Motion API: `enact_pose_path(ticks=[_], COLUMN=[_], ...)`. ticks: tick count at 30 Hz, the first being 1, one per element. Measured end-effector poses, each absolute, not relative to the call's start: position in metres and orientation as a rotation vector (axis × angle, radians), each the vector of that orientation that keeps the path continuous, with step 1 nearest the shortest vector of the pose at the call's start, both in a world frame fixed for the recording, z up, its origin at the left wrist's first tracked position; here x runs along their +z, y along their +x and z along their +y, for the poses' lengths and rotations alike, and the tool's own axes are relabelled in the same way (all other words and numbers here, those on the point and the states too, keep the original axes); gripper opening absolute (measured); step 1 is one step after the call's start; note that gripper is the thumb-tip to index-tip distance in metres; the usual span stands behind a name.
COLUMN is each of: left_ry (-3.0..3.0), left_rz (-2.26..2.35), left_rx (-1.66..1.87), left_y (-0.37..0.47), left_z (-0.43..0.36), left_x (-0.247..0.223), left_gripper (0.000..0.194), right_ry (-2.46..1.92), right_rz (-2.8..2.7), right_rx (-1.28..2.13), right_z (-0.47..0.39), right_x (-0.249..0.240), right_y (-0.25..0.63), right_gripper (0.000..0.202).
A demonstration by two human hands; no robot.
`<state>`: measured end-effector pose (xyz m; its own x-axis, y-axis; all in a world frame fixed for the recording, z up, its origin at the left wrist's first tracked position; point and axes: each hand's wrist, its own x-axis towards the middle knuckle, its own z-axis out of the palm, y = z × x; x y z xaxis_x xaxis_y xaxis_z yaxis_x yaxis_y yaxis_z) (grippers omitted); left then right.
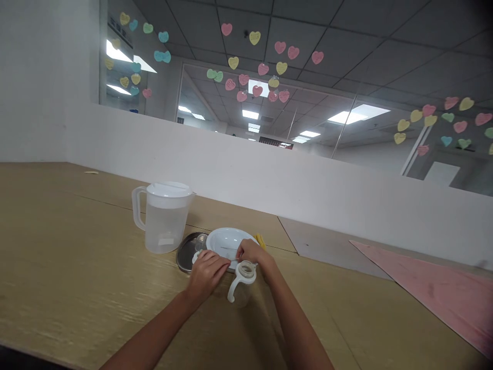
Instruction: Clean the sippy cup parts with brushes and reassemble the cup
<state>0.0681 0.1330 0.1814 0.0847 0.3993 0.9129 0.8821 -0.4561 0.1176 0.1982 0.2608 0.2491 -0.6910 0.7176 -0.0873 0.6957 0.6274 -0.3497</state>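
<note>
My left hand is closed, its fingertips pinching at a small pale piece too small to name, over the near rim of a white oval plate. My right hand meets it from the other side with curled fingers, also at that piece. Just below the hands stands a clear open-mouthed bottle with a white collar and handle. A small white item shows beside my left hand, partly hidden by it. Something thin lies in the plate.
A lidded translucent pitcher stands at the left. Beside it sits a round metal tray with a small clear cup. A yellow object lies behind my right hand. A pink cloth covers the table's right side; a white wall runs behind.
</note>
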Motion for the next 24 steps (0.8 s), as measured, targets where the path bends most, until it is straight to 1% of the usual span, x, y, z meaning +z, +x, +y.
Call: enact_pose_path(ticks=[7,10,12,14,18,24], left_ry=[-1.908,-1.904,-1.898,-1.879,-1.807,-1.638], left_rz=[-1.243,-1.25,-1.271,-1.309,-1.421,-1.581], left_rx=[-1.359,-1.372,-1.38,-1.384,-1.426,-1.507], left_y=[0.068,0.067,0.067,0.065,0.058,0.044], left_z=[0.133,0.134,0.135,0.135,0.138,0.144], left_x=[0.181,0.18,0.179,0.178,0.177,0.174], left_gripper=[0.018,0.018,0.017,0.017,0.02,0.019], right_ry=[-0.994,-0.905,-0.86,-0.8,-0.63,-0.589], right_rz=[-2.728,-2.593,-2.493,-2.398,-2.227,-2.294], right_rx=[0.92,1.0,1.01,1.053,1.26,1.301], right_z=[0.259,0.257,0.254,0.249,0.232,0.206], right_x=[0.25,0.258,0.267,0.278,0.303,0.333], right_y=[0.199,0.198,0.198,0.199,0.206,0.221], right_gripper=[0.019,0.013,0.009,0.014,0.02,0.019])
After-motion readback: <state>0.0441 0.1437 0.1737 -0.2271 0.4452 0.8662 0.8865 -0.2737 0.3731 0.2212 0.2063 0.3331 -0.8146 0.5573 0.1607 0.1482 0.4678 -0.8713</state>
